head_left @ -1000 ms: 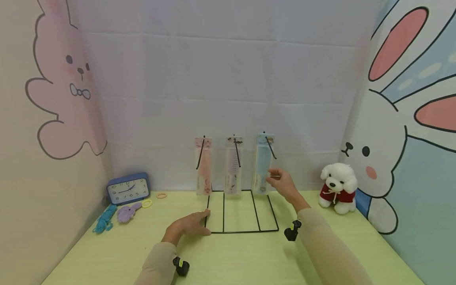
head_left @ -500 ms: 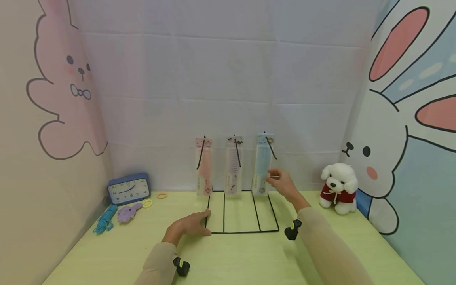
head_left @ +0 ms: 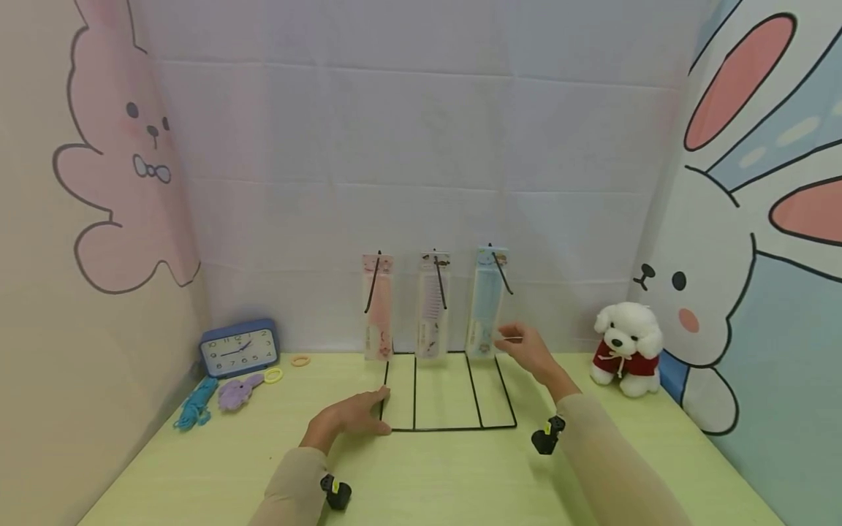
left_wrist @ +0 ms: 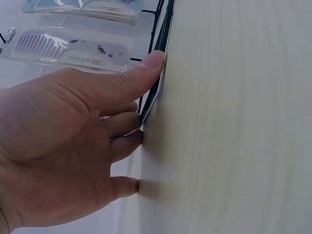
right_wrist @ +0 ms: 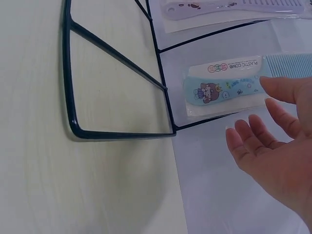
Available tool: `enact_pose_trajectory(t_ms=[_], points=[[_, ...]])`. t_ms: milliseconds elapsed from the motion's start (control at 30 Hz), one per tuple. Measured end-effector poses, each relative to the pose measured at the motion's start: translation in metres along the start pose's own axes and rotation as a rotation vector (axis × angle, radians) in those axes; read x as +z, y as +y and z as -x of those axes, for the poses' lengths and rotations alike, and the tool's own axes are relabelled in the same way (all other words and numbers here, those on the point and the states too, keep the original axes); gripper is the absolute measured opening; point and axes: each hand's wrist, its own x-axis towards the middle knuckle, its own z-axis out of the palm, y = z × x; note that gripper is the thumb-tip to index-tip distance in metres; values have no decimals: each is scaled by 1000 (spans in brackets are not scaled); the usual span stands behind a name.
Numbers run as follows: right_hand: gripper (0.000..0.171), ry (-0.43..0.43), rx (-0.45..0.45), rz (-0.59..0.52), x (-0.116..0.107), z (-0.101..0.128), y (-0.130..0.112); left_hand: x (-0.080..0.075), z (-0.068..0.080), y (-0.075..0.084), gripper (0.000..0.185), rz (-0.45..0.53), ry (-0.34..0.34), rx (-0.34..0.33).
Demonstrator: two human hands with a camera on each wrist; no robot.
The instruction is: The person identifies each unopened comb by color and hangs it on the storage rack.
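Left hand (head_left: 349, 418) flat on desk (head_left: 427, 475), fingers straight, pressing wire rack (head_left: 447, 427) base. Right hand (head_left: 529, 349) relaxed, empty, just beside blue comb (head_left: 485, 307) hanging at rack's 1 o'clock.

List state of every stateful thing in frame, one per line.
Left hand: open, flat on the table, thumb against the black wire rack.
Right hand: open, beside the blue packaged plastic comb, not touching.
Blue comb: hanging on its hook.
Blue rectangular clock: upright.
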Motion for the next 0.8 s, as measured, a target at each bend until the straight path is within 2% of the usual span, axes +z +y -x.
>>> enact_pose_trajectory(t_ms=[233,533,667,800], points=[[41,-9,-39,32,-4,31,5,3,0,7,83,26,-8,29],[41,-75,-151,123,-10,74,8,1,3,9,83,2,-18,31],[40,-60,-194,157,-13,87,6,0,4,3,81,-26,-2,73],[38,-21,-238,254,-14,97,4,-2,13,-1,78,-31,32,107]])
